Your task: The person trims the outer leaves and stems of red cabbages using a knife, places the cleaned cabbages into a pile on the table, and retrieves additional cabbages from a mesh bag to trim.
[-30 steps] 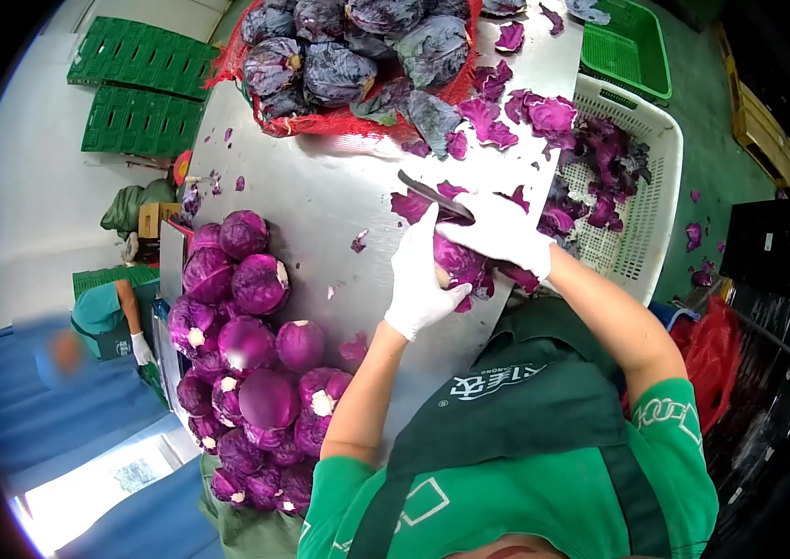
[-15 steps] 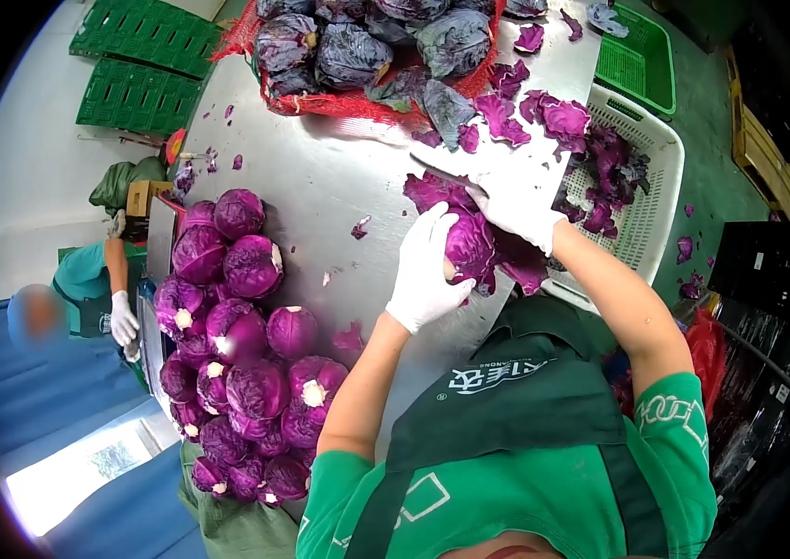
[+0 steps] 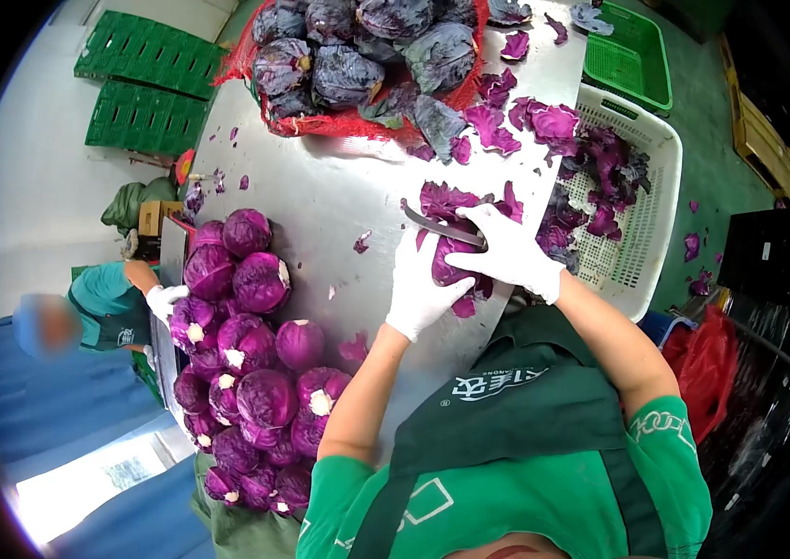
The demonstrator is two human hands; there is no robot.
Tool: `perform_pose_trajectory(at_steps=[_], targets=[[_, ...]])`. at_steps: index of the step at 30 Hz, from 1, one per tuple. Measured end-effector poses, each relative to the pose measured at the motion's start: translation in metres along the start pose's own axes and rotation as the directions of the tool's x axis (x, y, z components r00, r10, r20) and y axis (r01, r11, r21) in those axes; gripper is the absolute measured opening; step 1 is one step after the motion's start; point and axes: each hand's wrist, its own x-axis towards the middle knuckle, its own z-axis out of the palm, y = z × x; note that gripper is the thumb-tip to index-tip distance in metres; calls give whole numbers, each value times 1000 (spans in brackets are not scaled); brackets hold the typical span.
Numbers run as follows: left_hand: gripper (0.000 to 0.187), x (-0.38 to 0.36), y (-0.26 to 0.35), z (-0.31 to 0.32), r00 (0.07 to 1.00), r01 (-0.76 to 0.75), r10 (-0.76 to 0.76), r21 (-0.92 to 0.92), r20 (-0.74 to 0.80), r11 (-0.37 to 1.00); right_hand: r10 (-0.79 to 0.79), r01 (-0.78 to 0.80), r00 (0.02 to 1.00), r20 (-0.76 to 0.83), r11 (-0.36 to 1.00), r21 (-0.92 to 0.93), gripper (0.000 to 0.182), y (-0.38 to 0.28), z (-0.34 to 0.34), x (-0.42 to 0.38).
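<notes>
A purple cabbage (image 3: 451, 264) with loosened outer leaves rests on the metal table between my two gloved hands. My left hand (image 3: 421, 284) is wrapped against its near left side. My right hand (image 3: 507, 250) lies over its right side and holds a curved dark knife (image 3: 439, 226), whose blade crosses above the cabbage and points left. The knife's handle is hidden in my right palm. Loose purple leaves (image 3: 446, 199) lie just beyond the cabbage.
Trimmed cabbages (image 3: 267, 399) are piled at left. A red net sack (image 3: 339, 123) of dark untrimmed cabbages stands at the far edge. A white basket (image 3: 660, 214) of leaves and a green crate (image 3: 632, 56) are at right. A co-worker (image 3: 101, 303) is at far left.
My right hand has moved left over the cabbage, with the blade now across its top. The leaves at its right have shifted. The co-worker's hand has moved to the cabbage pile.
</notes>
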Motion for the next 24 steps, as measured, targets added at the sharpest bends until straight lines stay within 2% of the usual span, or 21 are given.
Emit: perform_pose_trajectory(at_steps=[2, 4, 6, 8, 10, 12, 14, 16, 17, 19, 20, 22, 23, 24], targets=[[91, 3, -4, 3, 1000, -10, 10, -4, 11, 1000, 25, -24, 999, -26, 999, 34, 68, 1, -5, 0], [90, 8, -1, 4, 1000, -16, 17, -12, 25, 1000, -88, 86, 996, -34, 995, -45, 59, 4, -12, 0], [85, 19, 9, 14, 1000, 19, -18, -122, 9, 992, -145, 127, 986, -78, 972, -197, 38, -4, -32, -5], [78, 28, 11, 29, 999, 18, -31, -327, -33, 945, -277, 222, 947, -160, 930, -295, 26, 13, -45, -6], [77, 34, 20, 35, 997, -45, 27, -255, -74, 966, -262, 169, 945, -195, 903, -395, 16, 27, -58, -6], [77, 37, 22, 35, 999, -40, 36, -244, -20, 969, -88, -44, 962, -257, 883, -468, 16, 35, -69, -1], [78, 37, 24, 33, 999, -28, 36, -222, 30, 975, -84, -79, 929, -359, 907, -414, 22, 68, -73, 8], [79, 39, 26, 27, 992, -5, 26, -172, 121, 985, 54, -177, 941, -334, 919, -351, 23, 67, -68, 9], [79, 40, 27, 21, 993, 2, 18, -170, 119, 985, 34, -132, 942, -334, 952, -277, 24, 65, -65, 7], [83, 43, 30, 7, 982, -45, 41, 21, 186, 999, 46, -98, 956, -289, 980, -170, 29, 43, -62, -3], [83, 45, 31, 6, 982, -43, 38, 22, 183, 999, 148, -160, 983, -107, 980, -120, 42, 24, -68, -8], [89, 48, 31, 5, 973, 10, -11, 3, 231, 1000, -35, -30, 970, -240, 965, -260, 63, 14, -46, -7], [97, 47, 17, 14, 971, 50, -57, 38, 230, 998, 185, -184, 983, 19, 982, -38, 82, 13, -54, -8], [97, 47, 11, 16, 971, 54, -62, 43, 231, 998, 183, -183, 983, 22, 983, -32, 82, 12, -52, -9]])
